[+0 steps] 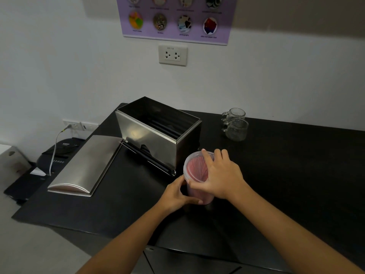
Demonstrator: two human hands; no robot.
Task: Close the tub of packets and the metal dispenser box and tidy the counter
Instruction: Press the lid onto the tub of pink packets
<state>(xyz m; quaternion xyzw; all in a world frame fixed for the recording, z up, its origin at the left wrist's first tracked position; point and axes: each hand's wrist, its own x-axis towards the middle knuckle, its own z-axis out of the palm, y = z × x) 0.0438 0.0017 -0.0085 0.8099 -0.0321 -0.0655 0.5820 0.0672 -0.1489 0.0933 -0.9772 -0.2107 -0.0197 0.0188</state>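
- Tub, clear plastic and upright, stands on the black counter just in front of the right end of the metal dispenser box; it is packed with pink packets standing on end.
- Right hand lies palm down over the top of the tub, fingers spread across the translucent lid and pressing on it, the index fingertip reaching the far rim.
- Left hand wraps the lower wall of the tub from the left, thumb across the front and fingers curled behind, gripping it firmly.
- Both forearms reach in from the bottom edge of the view.
- Dispenser box is open on top, showing dark ridged slots inside; what they hold cannot be told.
- Its steel cover lies flat on the counter to the left, apart from the box.
- Two empty glass mugs stand near the wall, well apart from the tub.
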